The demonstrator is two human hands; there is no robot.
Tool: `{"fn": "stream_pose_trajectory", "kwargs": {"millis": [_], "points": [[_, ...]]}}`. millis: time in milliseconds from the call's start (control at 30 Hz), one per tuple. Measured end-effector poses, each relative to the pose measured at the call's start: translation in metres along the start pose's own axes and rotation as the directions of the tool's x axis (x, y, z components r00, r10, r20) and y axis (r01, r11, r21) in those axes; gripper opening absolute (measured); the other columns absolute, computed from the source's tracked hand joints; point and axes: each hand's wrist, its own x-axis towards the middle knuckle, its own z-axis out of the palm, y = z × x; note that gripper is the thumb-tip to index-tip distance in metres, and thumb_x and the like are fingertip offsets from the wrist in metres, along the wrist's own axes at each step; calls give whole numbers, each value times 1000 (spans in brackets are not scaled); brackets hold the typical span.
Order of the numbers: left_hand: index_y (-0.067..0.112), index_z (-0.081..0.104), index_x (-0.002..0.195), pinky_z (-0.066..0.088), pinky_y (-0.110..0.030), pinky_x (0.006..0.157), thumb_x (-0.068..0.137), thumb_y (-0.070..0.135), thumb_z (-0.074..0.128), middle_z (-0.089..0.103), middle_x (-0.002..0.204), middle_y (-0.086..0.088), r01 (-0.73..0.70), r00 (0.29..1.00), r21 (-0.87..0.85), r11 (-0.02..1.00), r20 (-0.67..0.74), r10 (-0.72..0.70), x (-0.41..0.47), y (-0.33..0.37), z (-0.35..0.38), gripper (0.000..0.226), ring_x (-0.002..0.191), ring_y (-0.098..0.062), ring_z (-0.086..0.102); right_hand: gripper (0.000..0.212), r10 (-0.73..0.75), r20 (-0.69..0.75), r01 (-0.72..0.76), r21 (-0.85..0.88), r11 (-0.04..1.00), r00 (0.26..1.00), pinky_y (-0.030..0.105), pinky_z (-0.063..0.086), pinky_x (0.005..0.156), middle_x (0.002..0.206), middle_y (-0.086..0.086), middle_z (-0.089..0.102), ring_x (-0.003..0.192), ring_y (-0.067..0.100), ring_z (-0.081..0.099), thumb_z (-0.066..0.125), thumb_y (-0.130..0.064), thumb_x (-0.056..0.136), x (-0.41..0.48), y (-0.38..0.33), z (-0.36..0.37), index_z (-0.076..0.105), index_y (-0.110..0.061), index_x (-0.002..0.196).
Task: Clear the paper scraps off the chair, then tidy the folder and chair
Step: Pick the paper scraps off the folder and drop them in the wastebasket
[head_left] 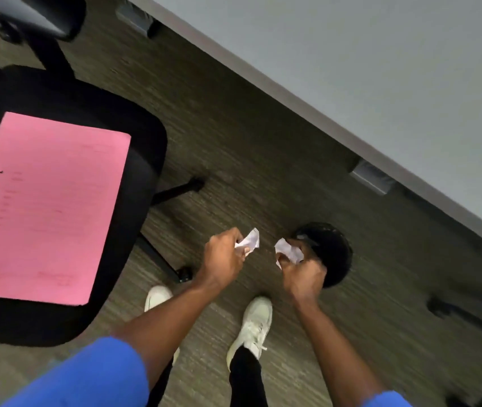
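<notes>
A pink folder (46, 204) lies flat on the black chair seat (143, 171) at the left. My left hand (225, 257) is closed on a crumpled white paper scrap (250, 240). My right hand (304, 268) is closed on another white paper scrap (288, 251). Both hands are held out over the floor, to the right of the chair. The right hand is at the near rim of a round black bin (333, 251) on the floor. No scraps show on the seat.
A grey table top (351, 69) runs diagonally across the upper right, with grey brackets under its edge. The chair's black base legs (175, 190) and casters stick out over the carpet. My white shoes (253, 324) stand below the hands. A second chair's base is at top left.
</notes>
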Motion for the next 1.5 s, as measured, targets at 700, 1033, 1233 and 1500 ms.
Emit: {"fn": "stream_pose_trajectory", "kwargs": {"millis": [700, 1033, 1233, 1500], "points": [[7, 74, 120, 50, -38, 99, 91, 27, 77, 76, 125, -16, 79, 978, 6, 997, 194, -78, 23, 106, 219, 35, 121, -35, 70, 43, -33, -31, 32, -37, 999, 999, 44, 57, 86, 111, 22, 77, 102, 41, 74, 80, -4, 82, 101, 142, -86, 71, -6, 124], [20, 31, 167, 36, -37, 127, 110, 24, 56, 39, 170, -7, 125, 870, -221, 967, 493, 0, 24, 99, 235, 63, 159, -25, 36, 63, -123, 159, 145, -133, 980, 980, 42, 54, 106, 149, 20, 56, 132, 38, 61, 73, -7, 91, 112, 155, -80, 52, -15, 149], [7, 70, 128, 56, -39, 101, 102, 25, 63, 72, 133, -18, 9, 887, 107, 994, 459, -57, 22, 78, 209, 33, 125, -36, 68, 56, -111, 196, 142, -148, 979, 974, 49, 55, 103, 148, 17, 57, 129, 37, 61, 73, -12, 91, 105, 149, -71, 54, -11, 144], [8, 74, 124, 57, -35, 99, 99, 24, 67, 74, 129, -14, -45, 931, 245, 969, 363, -48, 21, 46, 136, 30, 120, -31, 71, 47, -87, 244, 126, -147, 981, 966, 50, 52, 105, 133, 15, 68, 122, 36, 67, 72, -9, 90, 83, 111, -49, 61, -6, 135]]}}
